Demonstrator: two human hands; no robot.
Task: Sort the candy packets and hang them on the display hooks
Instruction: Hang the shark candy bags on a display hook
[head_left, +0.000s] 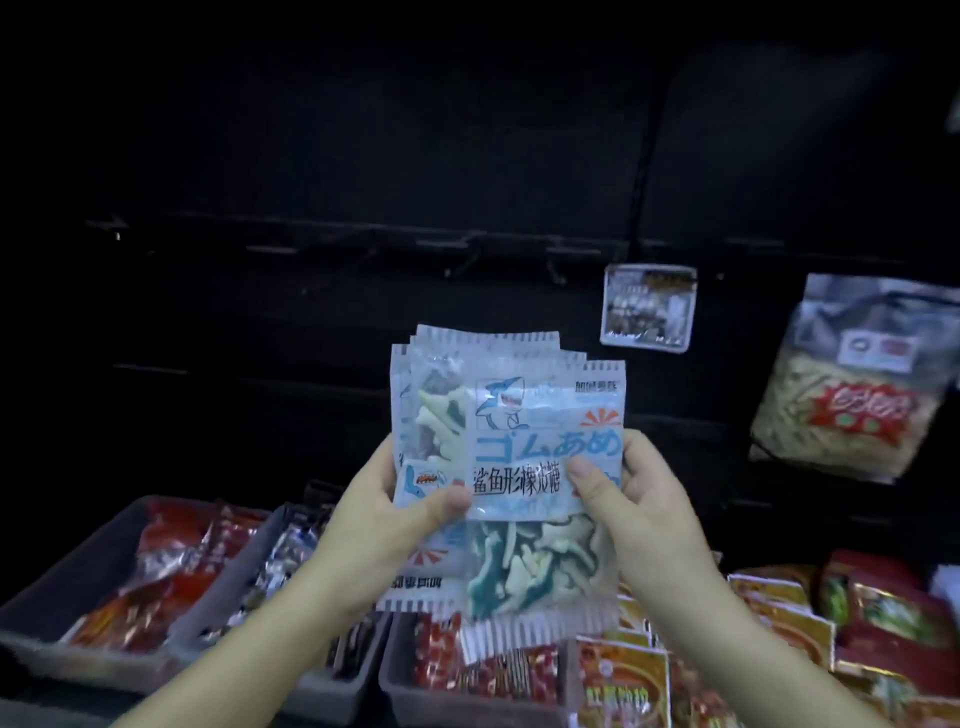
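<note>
Pale blue shark candy packets (545, 415) stand fanned between the left hand (374, 525) and the right hand (649, 514), thumbs pinching them, perhaps to align their tops for the display hooks (470, 245), barely visible above.

pale-blue plastic shark-gummy packets (545, 441): white and light blue, blue and black lettering, blue shark drawing, orange sunburst, grey-striped sealed edges
shark-shaped gummies (524, 566): teal-blue and off-white
rectangular grey plastic bins (67, 566): plain grey
crinkled foil packets (171, 545): red
hanging clear bag (852, 384): pale yellow sticks, red starburst label
display wall (311, 156): black
</note>
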